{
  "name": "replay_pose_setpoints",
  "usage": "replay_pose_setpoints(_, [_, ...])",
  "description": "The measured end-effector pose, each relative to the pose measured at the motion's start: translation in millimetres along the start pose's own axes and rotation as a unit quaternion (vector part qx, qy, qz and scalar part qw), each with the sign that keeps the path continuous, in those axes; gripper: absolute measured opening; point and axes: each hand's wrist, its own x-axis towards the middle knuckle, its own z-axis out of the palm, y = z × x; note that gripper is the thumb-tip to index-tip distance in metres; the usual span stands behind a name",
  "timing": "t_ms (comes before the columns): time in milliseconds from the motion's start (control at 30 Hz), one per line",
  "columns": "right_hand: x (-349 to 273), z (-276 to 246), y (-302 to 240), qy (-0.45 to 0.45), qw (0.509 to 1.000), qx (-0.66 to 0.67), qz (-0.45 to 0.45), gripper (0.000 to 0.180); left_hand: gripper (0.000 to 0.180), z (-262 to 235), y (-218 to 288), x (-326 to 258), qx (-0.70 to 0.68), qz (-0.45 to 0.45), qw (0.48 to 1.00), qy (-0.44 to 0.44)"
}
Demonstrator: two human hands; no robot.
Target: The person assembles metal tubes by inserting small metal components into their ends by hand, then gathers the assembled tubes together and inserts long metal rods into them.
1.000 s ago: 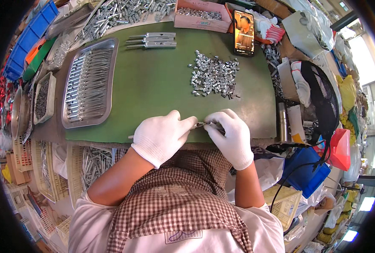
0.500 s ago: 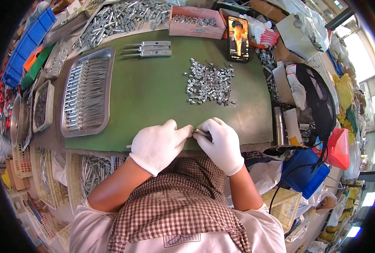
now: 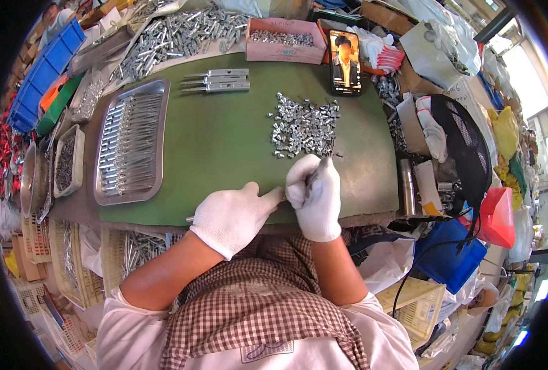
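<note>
Both my hands wear white gloves and rest at the near edge of a green mat (image 3: pixel 224 142). My left hand (image 3: pixel 232 216) is closed around a thin metal rod whose end pokes out to the left. My right hand (image 3: pixel 314 194) grips a slim dark tool, its tip raised toward a heap of small shiny metal pieces (image 3: pixel 303 126) lying just beyond it. The two hands are close together, the left fingertips nearly touching the right hand.
A metal tray (image 3: pixel 129 145) with rows of metal rods lies at the left of the mat. Three long metal pieces (image 3: pixel 215 80) lie at the far edge, by a pink box (image 3: pixel 283 46) and a propped phone (image 3: pixel 346 61). A black fan (image 3: pixel 465 154) stands right.
My right hand has moved forward and to the right, up toward the heap of small metal pieces. My left hand stayed at the mat's near edge with its rod.
</note>
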Motion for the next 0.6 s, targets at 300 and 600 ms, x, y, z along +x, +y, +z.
replay_pose_setpoints(300, [3.4, 7.6, 10.5, -0.022, 0.979, 0.166, -0.115, 0.055, 0.035, -1.9, -0.7, -0.3, -0.014, 0.011, 1.0, 0.008])
replay_pose_setpoints(600, [-3.1, 10.5, 23.1, 0.02, 0.989, -0.01, -0.147, 0.061, 0.017, -4.0, 3.9, 1.8, 0.018, 0.021, 1.0, 0.014])
